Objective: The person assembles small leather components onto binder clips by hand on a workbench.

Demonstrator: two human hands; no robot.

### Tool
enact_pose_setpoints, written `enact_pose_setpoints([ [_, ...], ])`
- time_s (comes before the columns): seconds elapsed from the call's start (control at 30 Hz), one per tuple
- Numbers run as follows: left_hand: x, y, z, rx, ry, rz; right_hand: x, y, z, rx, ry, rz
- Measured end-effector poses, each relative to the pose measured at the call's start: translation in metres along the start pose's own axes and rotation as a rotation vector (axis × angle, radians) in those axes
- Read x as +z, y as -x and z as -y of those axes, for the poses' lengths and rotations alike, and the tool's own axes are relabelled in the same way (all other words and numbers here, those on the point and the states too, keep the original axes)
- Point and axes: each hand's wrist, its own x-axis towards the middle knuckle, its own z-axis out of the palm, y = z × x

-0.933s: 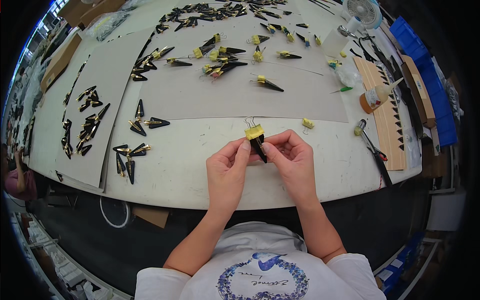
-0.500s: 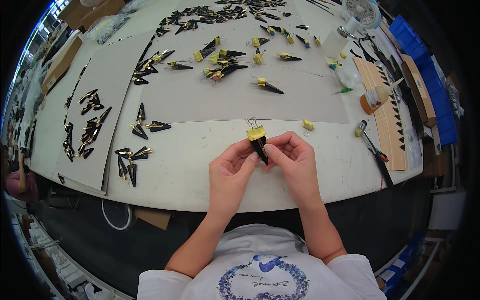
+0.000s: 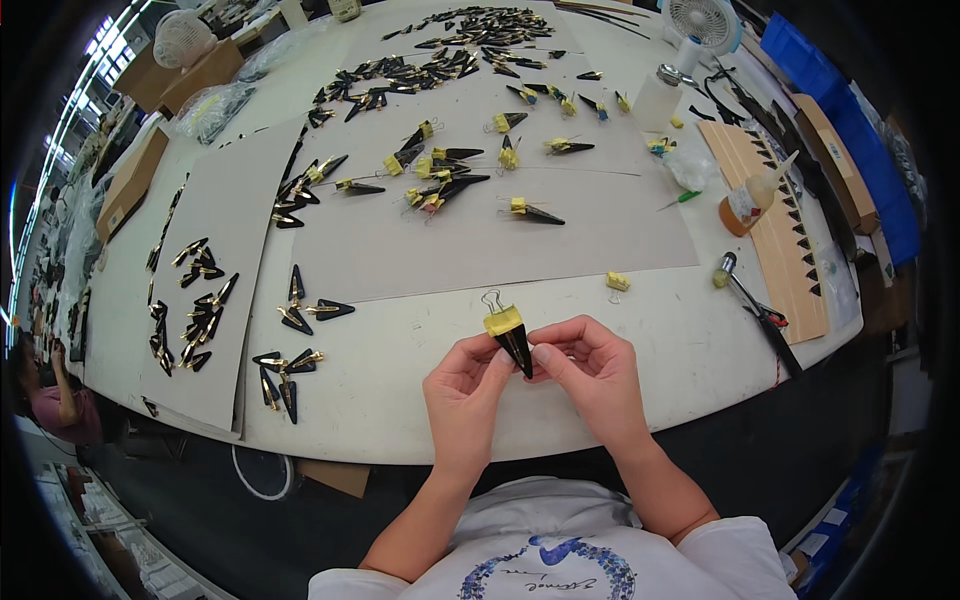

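Close to the table's near edge, I hold a black tapered piece (image 3: 516, 350) with a gold strip along it. A yellow binder clip (image 3: 503, 321) is clamped over its wide end, wire handles pointing away from me. My left hand (image 3: 465, 390) is closed, its thumb and fingers pinching the piece from the left. My right hand (image 3: 595, 380) is closed too, thumb and forefinger at the narrow tip. Its other fingers are curled and partly hidden. A loose yellow binder clip (image 3: 618, 281) lies beyond my right hand.
Several clipped black pieces (image 3: 455, 170) lie on a grey board (image 3: 570, 240), with a large pile of black pieces (image 3: 410, 70) behind. More lie at left. On the right are a glue bottle (image 3: 748, 203), a hammer-like tool (image 3: 745, 295), a wooden strip (image 3: 790, 290) and a fan (image 3: 702, 22).
The whole view has shifted, so the table and its things sit lower in the picture. Both hands keep hold of the clipped piece, which is turned slightly between the fingers.
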Motion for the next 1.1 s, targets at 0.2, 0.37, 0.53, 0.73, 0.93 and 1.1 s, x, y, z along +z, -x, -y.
enact_pose_setpoints([
  [0.2, -0.001, -0.002, 0.004, 0.023, 0.044, -0.039, 0.003, 0.0, 0.004, 0.039, -0.066, -0.01],
  [0.37, -0.002, -0.002, 0.005, 0.03, 0.002, -0.049, 0.002, -0.005, -0.001, 0.036, -0.059, 0.016],
  [0.53, -0.004, -0.001, 0.004, 0.032, -0.02, -0.036, 0.004, -0.008, -0.004, 0.011, -0.01, 0.003],
  [0.73, -0.005, -0.004, 0.004, 0.02, -0.022, -0.003, 0.003, -0.013, -0.001, 0.053, 0.03, -0.008],
  [0.93, -0.002, -0.006, 0.0, 0.027, -0.022, 0.001, 0.003, -0.016, 0.001, 0.07, 0.034, -0.003],
  [1.1, -0.004, -0.004, 0.003, 0.034, -0.014, 0.013, 0.0, -0.015, 0.0, 0.059, 0.038, -0.014],
])
